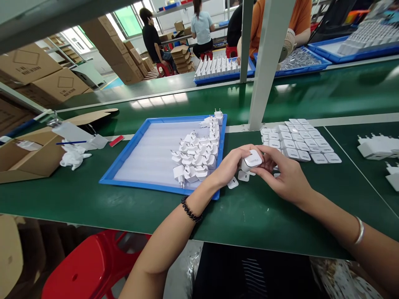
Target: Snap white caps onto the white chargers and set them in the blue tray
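Both hands, the left hand [229, 166] and the right hand [285, 176], grasp one white charger [252, 160] above the green counter [93, 199]. A blue tray [124, 160] with more chargers lies just to the left.

We see a bright, evenly lit scene, daylight from the windows [129, 18] and overhead lamps glaring on the green table [156, 101], shadows soft, edges bowed by the wide lens, distant people slightly blurred.

factory assembly line | green bench [93, 199] | charger trays [131, 158] | stacked cartons [46, 74] | seated workers [202, 27]
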`<move>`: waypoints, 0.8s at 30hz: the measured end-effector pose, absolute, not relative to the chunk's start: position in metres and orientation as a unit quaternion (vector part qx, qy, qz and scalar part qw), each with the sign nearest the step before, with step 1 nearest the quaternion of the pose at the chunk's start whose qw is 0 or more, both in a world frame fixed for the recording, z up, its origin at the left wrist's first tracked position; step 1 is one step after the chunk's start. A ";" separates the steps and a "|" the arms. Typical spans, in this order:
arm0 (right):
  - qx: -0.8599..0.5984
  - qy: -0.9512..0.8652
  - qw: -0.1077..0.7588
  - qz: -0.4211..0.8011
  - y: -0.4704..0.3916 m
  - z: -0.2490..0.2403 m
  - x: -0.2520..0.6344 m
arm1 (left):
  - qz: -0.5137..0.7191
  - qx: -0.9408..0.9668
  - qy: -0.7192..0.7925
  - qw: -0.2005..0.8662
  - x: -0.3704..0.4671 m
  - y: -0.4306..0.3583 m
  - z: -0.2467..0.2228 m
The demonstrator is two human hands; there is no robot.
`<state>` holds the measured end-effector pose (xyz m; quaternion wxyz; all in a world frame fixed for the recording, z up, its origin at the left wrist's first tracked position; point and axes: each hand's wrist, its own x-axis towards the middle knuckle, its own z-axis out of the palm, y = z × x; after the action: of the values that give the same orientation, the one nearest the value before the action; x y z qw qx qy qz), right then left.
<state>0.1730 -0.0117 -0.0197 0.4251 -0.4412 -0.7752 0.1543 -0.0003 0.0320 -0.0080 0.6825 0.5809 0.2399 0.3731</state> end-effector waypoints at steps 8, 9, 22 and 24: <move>-0.428 -0.780 0.432 0.148 -0.011 -0.019 0.174 | 0.368 0.595 0.234 0.675 -0.003 0.029 -0.002; -0.425 -0.782 0.432 0.146 -0.011 -0.019 0.174 | 0.365 0.603 0.245 0.666 -0.004 0.029 -0.001; -0.419 -0.801 0.404 0.142 -0.006 -0.024 0.179 | 0.390 0.582 0.262 0.664 -0.012 0.032 0.010; -0.437 -0.793 0.398 0.150 -0.004 -0.027 0.180 | 0.389 0.599 0.290 0.637 -0.027 0.034 0.025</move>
<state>0.1802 -0.0040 -0.0266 0.3980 -0.4367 -0.7927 0.1503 -0.0266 0.0338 0.0251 0.6372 0.5990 0.2901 0.3886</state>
